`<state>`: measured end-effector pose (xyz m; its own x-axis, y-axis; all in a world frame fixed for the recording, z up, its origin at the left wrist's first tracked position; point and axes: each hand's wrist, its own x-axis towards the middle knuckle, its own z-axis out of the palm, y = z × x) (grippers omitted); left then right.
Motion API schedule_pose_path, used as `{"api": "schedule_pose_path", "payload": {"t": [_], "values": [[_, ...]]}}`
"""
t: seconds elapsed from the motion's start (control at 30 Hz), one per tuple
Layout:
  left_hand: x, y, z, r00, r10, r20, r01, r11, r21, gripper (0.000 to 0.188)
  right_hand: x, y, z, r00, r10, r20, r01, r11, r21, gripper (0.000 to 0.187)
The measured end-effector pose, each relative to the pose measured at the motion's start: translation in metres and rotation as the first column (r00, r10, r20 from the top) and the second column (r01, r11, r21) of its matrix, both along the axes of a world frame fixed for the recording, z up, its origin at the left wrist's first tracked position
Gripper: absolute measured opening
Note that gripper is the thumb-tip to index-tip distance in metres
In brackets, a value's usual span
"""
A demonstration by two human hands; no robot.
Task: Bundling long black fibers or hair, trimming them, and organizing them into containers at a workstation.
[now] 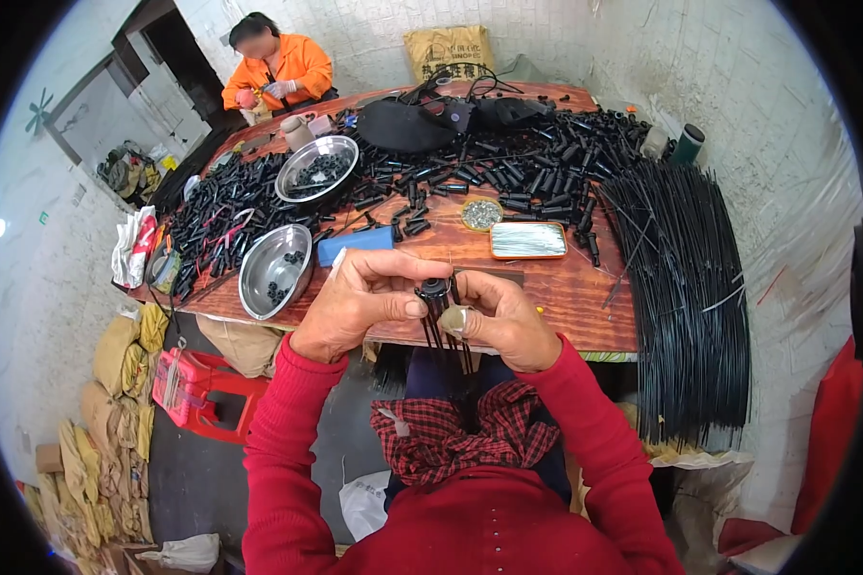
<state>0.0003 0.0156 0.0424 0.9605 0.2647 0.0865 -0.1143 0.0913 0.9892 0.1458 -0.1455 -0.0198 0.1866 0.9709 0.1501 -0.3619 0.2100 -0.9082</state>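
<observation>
A small black round piece (436, 287) with several thin dark rods (433, 331) hanging from it is held up in front of the table's near edge. The fingers and thumb of my left hand (360, 297) pinch its left side. From the other side my right hand (513, 321) closes on it, the thumb, with a greyish-green cover on it, pressed near the rods. A thin upright line, perhaps wire, shows just above the piece. Just beyond my hands lie a blue block (362, 243) and an orange-rimmed tin of thin pale wires (527, 240).
Black tubular parts (547, 177) are heaped over the wooden table (585, 307). Two metal bowls (249, 287) hold small black pieces. A round dish of shiny bits (481, 215) stands mid-table. Long dark rods (686, 316) overhang the right edge. A person in orange (297, 67) works at the far left.
</observation>
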Motion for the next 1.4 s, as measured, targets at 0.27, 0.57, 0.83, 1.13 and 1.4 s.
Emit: {"api": "schedule_pose_path", "payload": {"t": [0.27,0.57,0.83,1.13,1.4], "values": [[0.007,0.01,-0.02,0.994,-0.075,0.083,0.084,0.991,-0.103,0.043,0.0,-0.003,0.002,0.999,0.028,0.023,-0.028,1.0,-0.002,0.027],[0.023,0.014,-0.035,0.963,-0.202,0.177,0.237,0.95,-0.202,0.038,0.007,-0.006,-0.005,0.996,0.087,0.024,-0.088,0.996,0.026,0.037],[0.042,0.019,-0.032,0.877,-0.343,0.338,0.367,0.93,-0.007,0.029,0.009,-0.002,-0.008,0.987,0.16,-0.03,-0.159,0.987,0.013,0.039],[0.044,0.014,-0.056,0.958,-0.091,0.27,0.118,0.989,-0.086,0.042,-0.003,-0.002,0.002,0.992,-0.089,-0.085,0.087,0.996,-0.029,0.022],[0.004,-0.022,-0.008,0.953,0.285,0.101,-0.299,0.937,0.18,0.034,-0.019,0.007,0.002,0.935,-0.353,0.034,0.351,0.935,0.052,0.016]]}}
